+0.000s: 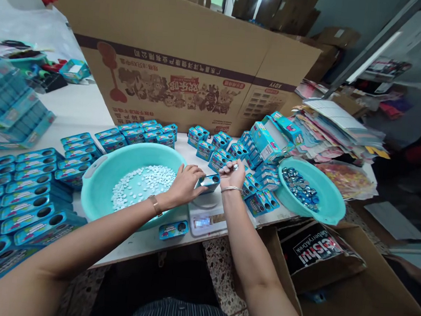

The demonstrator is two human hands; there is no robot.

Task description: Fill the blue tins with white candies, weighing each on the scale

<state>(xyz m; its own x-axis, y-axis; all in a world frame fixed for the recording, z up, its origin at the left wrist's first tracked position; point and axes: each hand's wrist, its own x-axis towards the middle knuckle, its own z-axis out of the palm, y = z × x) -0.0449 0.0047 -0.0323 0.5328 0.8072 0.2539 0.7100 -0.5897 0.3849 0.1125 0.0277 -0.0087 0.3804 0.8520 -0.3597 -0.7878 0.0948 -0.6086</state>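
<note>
My left hand (185,184) grips a small blue candy box (210,181) by its near left side, thumb in front and fingers over the top. The box is above the plate of a white digital scale (205,222), partly covering it; I cannot tell whether it rests there. Just right of the box, my right hand (231,175) is turned up with curled fingers around a few white candies (235,167). Left of my hands, a turquoise basin (93,187) holds many loose white candies (129,185). One blue box (173,230) lies in front of the basin, beside the scale.
Rows of blue boxes (31,186) fill the table's left side, with more (225,154) behind the scale. At right stands a second basin (334,203) of shiny blue pieces. A large cardboard sheet (205,44) closes the back. An open carton (376,290) sits below right.
</note>
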